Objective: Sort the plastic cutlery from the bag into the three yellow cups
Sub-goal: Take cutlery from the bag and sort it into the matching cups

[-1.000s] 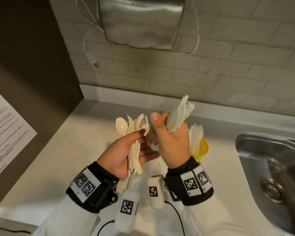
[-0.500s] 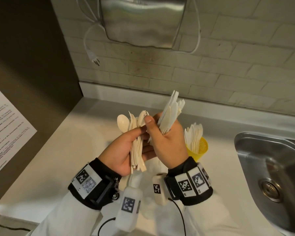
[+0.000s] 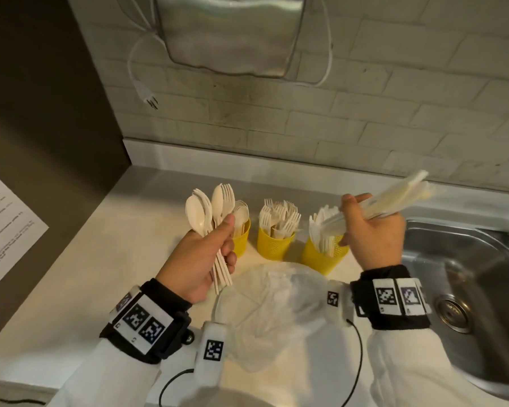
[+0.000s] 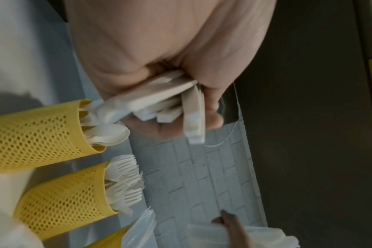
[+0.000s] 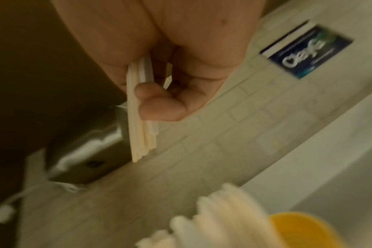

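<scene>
Three yellow mesh cups stand in a row on the counter: the left cup (image 3: 242, 241) holds spoons, the middle cup (image 3: 275, 246) forks, the right cup (image 3: 323, 258) knives. My left hand (image 3: 215, 251) grips a bundle of white spoons and forks (image 3: 210, 211) upright, just left of the spoon cup. My right hand (image 3: 370, 230) grips a bundle of white knives (image 3: 394, 199), slanted up to the right, directly above the knife cup. The wrist views show the handles (image 4: 176, 104) in my left fist and the knife bundle (image 5: 140, 127) in my right. The clear plastic bag (image 3: 276, 304) lies flat before the cups.
A steel sink (image 3: 467, 277) drops away at the right. A metal dispenser (image 3: 229, 33) hangs on the brick wall, with a loose plug (image 3: 148, 96) dangling beside it. A dark side wall with a printed sheet (image 3: 6, 224) closes the left.
My hands have come apart: the right one swung right and down with the knives to over the right cup, the left one shifted left with its bundle. All three cups now show.
</scene>
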